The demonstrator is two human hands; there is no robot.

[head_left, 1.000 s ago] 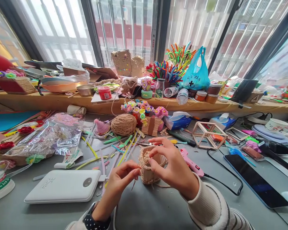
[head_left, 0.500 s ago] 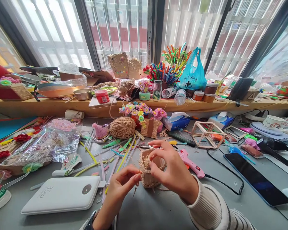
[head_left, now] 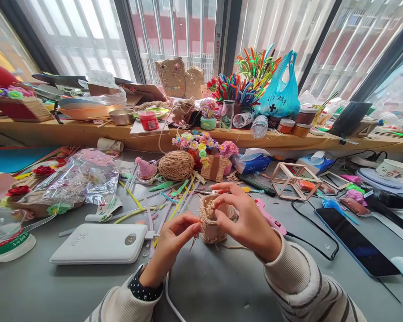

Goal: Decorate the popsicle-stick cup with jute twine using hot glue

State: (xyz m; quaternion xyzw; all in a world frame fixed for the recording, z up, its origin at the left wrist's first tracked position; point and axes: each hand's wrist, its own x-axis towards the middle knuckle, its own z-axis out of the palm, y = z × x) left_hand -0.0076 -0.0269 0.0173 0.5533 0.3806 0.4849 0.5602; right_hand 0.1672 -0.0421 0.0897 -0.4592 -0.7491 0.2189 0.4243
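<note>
A small tan basket [head_left: 214, 233], made of flat upright pieces with a twine trim at the rim, stands on the grey table. At its left front side is a sprig of small pale dried flowers [head_left: 207, 208]. My left hand [head_left: 180, 233] pinches the thin reddish-brown stems of this sprig between thumb and fingertips, just left of the basket. From the other side my right hand [head_left: 237, 214] reaches over the basket, with thumb and index finger closed at the flower heads and the other fingers raised. My right hand hides part of the basket's rim and right side.
A pink glue gun [head_left: 269, 218] lies behind my right hand, its black cord running right. A white power bank [head_left: 100, 243] is on the left and a phone [head_left: 356, 241] on the right. Behind are a twine ball [head_left: 176, 165], glue sticks and a wooden stick frame [head_left: 295, 181].
The view has tilted down slightly and turned left, so more of my left sleeve shows. My hands keep nearly the same grip on the sprig beside the basket.
</note>
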